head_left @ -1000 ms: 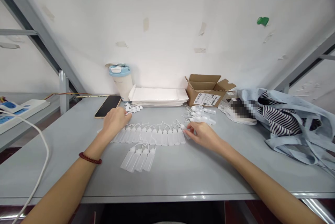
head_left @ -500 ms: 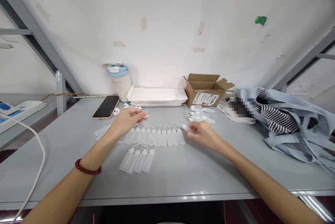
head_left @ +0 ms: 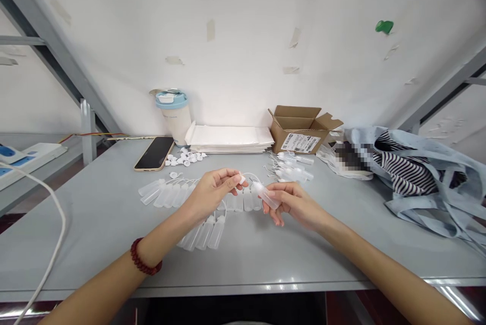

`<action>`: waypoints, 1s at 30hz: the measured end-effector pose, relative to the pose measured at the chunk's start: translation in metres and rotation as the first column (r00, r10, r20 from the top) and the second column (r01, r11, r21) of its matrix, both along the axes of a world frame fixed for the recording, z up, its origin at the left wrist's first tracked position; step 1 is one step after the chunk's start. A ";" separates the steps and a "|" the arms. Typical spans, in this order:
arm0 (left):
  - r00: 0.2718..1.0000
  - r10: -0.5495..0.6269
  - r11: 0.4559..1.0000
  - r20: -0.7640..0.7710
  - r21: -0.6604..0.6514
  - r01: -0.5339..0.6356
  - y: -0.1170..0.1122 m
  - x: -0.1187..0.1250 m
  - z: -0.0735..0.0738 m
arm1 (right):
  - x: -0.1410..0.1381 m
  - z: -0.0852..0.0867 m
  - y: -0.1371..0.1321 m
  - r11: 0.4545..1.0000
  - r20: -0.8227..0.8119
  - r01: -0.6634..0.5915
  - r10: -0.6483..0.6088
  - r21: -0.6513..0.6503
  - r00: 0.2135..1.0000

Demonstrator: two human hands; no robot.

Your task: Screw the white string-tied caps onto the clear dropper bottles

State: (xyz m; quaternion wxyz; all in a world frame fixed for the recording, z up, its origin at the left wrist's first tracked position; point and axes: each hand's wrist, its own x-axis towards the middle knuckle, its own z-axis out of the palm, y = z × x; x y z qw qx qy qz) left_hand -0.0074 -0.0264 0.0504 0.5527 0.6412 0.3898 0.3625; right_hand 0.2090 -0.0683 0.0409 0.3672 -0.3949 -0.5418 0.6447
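Observation:
My right hand (head_left: pixel 294 203) holds a small clear plastic bottle (head_left: pixel 266 196) above the grey table (head_left: pixel 266 249), its neck pointing left. My left hand (head_left: pixel 212 191) pinches a small white cap (head_left: pixel 241 179) close to that neck. Below the hands lies a row of the same bottles (head_left: pixel 170 192), with three more (head_left: pixel 207 231) nearer me. A small heap of white caps (head_left: pixel 184 158) sits by the phone. More loose bottles (head_left: pixel 290 168) lie in front of the cardboard box.
A phone (head_left: pixel 155 154) lies at the back left beside a cup with a blue lid (head_left: pixel 173 115). White padded envelopes (head_left: pixel 228 138) and an open cardboard box (head_left: pixel 301 130) stand along the wall. A blue cloth bag (head_left: pixel 425 173) fills the right side. A power strip (head_left: pixel 26 155) and white cable (head_left: pixel 53 249) are at the left.
My left hand left the cap heap with a cap and came to the middle. My right hand lifted a bottle off the right end of the row and brought it up to meet the cap.

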 end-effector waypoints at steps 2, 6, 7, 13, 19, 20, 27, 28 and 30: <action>1.000 0.022 1.000 0.020 -0.002 -0.022 -0.002 0.002 -0.001 | -0.001 -0.002 -0.001 0.999 -0.007 -0.038 0.038 -0.012 0.999; 0.998 0.009 1.000 -0.057 0.000 -0.009 -0.006 0.003 -0.001 | -0.001 -0.005 -0.002 0.997 -0.019 -0.073 0.073 -0.011 0.997; 0.997 -0.001 1.000 -0.077 0.002 0.001 -0.007 0.003 -0.001 | -0.001 -0.005 -0.002 0.997 -0.019 -0.078 0.078 -0.009 0.997; 0.994 -0.052 0.998 -0.098 0.031 0.055 -0.008 0.006 -0.005 | 0.000 -0.008 -0.002 0.996 -0.011 -0.089 0.089 -0.015 0.996; 0.994 -0.022 0.999 -0.106 0.023 0.024 -0.007 0.006 -0.004 | -0.001 -0.004 -0.002 0.997 0.024 -0.078 0.078 0.001 0.997; 0.995 0.000 1.000 -0.103 0.023 0.002 -0.007 0.006 -0.004 | -0.001 -0.002 -0.002 0.998 0.039 -0.064 0.064 0.015 0.997; 0.977 0.211 0.977 -0.025 -0.021 -0.212 0.006 -0.008 -0.004 | 0.032 -0.006 0.026 0.729 0.447 0.201 -0.587 0.654 0.675; 0.974 0.224 0.974 -0.009 -0.029 -0.224 0.008 -0.010 -0.004 | 0.041 -0.011 0.034 0.600 0.457 0.159 -0.731 0.784 0.507; 0.971 0.238 0.971 0.017 -0.040 -0.237 0.010 -0.013 -0.004 | 0.058 -0.022 0.049 0.507 0.419 0.157 -0.821 0.848 0.387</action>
